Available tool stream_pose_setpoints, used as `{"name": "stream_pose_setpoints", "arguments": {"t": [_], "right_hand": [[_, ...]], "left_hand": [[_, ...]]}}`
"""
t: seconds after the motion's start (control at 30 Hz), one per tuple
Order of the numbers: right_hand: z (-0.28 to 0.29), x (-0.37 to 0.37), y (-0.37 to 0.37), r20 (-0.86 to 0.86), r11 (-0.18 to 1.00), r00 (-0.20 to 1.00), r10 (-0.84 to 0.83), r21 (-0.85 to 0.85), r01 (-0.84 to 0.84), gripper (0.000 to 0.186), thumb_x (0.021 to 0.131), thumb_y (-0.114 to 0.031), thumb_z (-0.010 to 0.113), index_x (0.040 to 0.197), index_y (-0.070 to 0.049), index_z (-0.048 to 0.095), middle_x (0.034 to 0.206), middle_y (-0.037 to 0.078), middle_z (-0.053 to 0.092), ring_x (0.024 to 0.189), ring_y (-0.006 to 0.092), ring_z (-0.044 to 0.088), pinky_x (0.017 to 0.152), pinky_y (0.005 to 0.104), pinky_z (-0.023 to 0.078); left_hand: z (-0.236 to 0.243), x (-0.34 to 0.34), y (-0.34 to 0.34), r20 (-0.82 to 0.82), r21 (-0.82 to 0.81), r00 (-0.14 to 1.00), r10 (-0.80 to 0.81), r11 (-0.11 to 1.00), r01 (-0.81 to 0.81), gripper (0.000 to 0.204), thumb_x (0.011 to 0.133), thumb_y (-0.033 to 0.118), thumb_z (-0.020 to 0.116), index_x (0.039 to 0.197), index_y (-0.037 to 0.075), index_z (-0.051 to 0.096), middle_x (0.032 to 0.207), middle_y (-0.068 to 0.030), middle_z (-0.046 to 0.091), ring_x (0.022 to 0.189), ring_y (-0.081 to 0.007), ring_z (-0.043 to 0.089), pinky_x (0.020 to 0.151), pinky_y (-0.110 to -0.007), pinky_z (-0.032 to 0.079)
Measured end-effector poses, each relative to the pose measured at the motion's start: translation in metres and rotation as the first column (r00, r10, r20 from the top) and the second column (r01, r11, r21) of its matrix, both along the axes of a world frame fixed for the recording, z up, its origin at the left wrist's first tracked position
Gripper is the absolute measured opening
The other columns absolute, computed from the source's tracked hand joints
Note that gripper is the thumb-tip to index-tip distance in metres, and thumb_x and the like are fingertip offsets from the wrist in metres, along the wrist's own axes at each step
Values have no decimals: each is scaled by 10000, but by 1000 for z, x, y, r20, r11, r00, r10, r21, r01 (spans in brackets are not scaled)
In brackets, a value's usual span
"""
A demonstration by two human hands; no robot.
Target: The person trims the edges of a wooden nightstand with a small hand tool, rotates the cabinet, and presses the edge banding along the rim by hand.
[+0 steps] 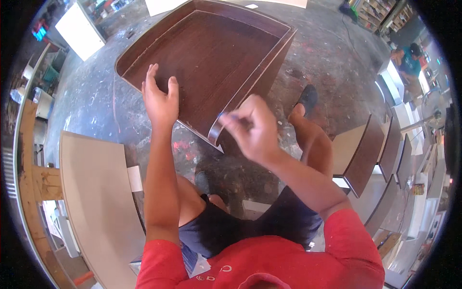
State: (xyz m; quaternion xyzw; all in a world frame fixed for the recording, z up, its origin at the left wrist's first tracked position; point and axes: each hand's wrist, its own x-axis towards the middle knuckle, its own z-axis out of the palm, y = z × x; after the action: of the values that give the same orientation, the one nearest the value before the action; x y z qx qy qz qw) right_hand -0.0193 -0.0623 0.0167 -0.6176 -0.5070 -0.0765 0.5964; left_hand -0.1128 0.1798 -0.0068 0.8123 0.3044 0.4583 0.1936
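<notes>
A large dark brown wooden tray-like piece with a raised rim [207,58] is set on a stained grey concrete floor [96,106], directly ahead of the person, its near corner pointed toward the gap between the knees. Both hands are held at its near end, one at either side of that corner.

The left hand [161,103] is raised over the near left edge, its thumb and fingers well parted and nothing seen in its grasp; whether the rim is touched by it cannot be told. The right hand [252,130] is held at the near end of the right-hand side, with its fingers curled in and the thumb brought toward the forefinger. A small blue spot is seen at its fingertips (the hand is blurred), so it cannot be told what, if anything, is pinched there. Just beside those fingertips, a glossy dark brown curved strip [215,132] is seen at the near corner of the piece.

To the left, well apart from the piece, a beige flat panel with a curved outline [94,178] is stood near the left forearm. To the right, beige panels with dark brown faces [361,159] are ranged beyond the right knee. A co-worker in a teal top [411,65] is seen at the far right.
</notes>
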Motion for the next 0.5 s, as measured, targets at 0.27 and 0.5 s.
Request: {"name": "stream_pose_setpoints", "arguments": {"t": [0.27, 0.5], "right_hand": [[-4, 20, 9, -188, 998, 981, -45, 42, 54, 262, 851, -202, 873, 807, -83, 644, 781, 89, 612, 740, 283, 611, 693, 403, 468], [-2, 31, 12, -265, 993, 961, -83, 54, 100, 260, 880, -205, 855, 834, -73, 636, 796, 100, 615, 737, 261, 621, 687, 393, 481]], "left_hand": [[1, 1, 0, 23, -18, 999, -28, 999, 29, 558, 971, 239, 685, 1455, 6, 533, 1529, -233, 544, 1444, -439, 465, 1263, -525, 275], [5, 2, -2, 11, -16, 1000, -3, 1000, 3, 554, 975, 249, 685, 1452, 8, 541, 1532, -223, 546, 1426, -433, 484, 1253, -520, 287]]}}
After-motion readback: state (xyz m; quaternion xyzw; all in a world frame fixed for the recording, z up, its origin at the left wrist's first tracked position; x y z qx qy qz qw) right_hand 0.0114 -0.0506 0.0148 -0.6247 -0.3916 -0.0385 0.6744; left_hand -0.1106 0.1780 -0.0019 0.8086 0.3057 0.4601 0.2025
